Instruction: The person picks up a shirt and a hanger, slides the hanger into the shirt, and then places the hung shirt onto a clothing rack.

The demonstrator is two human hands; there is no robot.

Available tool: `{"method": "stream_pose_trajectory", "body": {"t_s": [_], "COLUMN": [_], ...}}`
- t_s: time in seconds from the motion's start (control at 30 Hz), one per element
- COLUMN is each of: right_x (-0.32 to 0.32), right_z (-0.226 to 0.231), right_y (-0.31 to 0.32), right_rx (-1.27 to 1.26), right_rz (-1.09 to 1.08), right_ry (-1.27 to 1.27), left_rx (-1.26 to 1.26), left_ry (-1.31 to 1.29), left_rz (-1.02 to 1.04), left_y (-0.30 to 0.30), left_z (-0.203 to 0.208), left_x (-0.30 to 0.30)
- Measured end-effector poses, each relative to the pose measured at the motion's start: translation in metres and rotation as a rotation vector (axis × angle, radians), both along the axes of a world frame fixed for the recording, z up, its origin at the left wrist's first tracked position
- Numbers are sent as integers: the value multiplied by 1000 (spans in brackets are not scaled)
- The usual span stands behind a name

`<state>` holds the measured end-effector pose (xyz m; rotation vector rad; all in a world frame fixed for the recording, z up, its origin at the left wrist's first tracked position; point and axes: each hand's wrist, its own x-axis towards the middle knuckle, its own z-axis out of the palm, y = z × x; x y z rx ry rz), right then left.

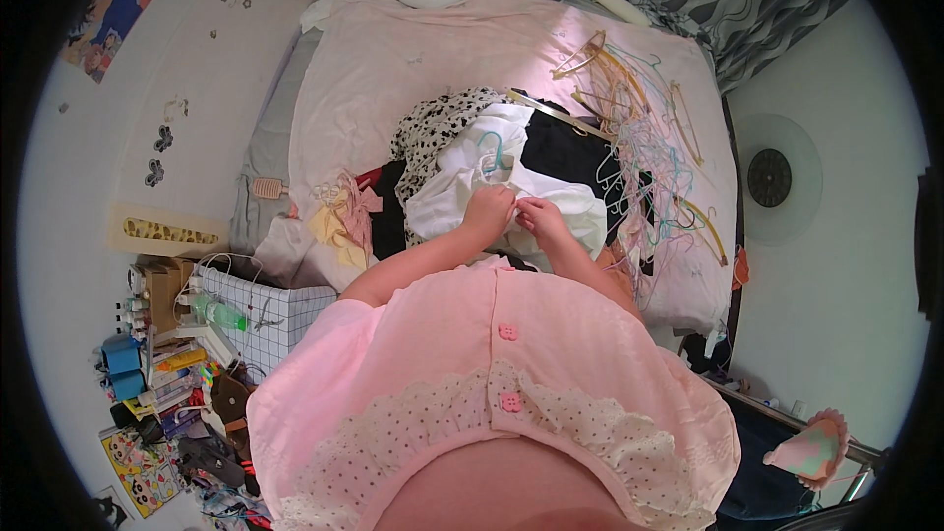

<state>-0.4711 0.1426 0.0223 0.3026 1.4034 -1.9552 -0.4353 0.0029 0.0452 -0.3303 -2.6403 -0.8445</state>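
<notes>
A white shirt-like garment (442, 199) is spread on the bed in front of me, with the hook of a teal hanger (494, 149) rising from its neck opening. Just below that neck, my left hand (489, 213) is closed on the fabric. Close beside it on the right, my right hand (540, 218) pinches the same cloth, fingertips almost meeting the left ones. What exactly lies between the fingertips is too small to make out. Behind the garment lie a black-and-white spotted cloth (438, 128) and a black garment (562, 152) with a gold-coloured hanger (556, 112) along its top.
A tangled heap of hangers (644, 128) covers the bed's right side. Pink and yellow garments (344, 221) lie at the left, near a pink hairbrush (268, 188). A white checked box (280, 310) stands left of the bed, and a round fan-like object (770, 177) at the right wall.
</notes>
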Motion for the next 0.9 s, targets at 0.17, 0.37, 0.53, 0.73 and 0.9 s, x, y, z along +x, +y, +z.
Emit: {"method": "stream_pose_trajectory", "body": {"t_s": [0.17, 0.37, 0.53, 0.73, 0.9], "right_x": [4, 7, 5, 8, -9], "right_z": [-10, -12, -13, 4, -44], "right_y": [-1, -5, -2, -17, 7], "right_rx": [-33, 22, 14, 123, -99], "right_rz": [-76, -189, -148, -240, -54], "right_ry": [-28, -76, -55, 27, -123], "left_rx": [-22, 112, 201, 252, 74], "left_ry": [-34, -150, -262, -453, -129], "left_rz": [11, 90, 153, 245, 83], "left_y": [1, 6, 10, 6, 11], "left_z": [3, 8, 8, 3, -3], "left_x": [0, 4, 5, 0, -8]}}
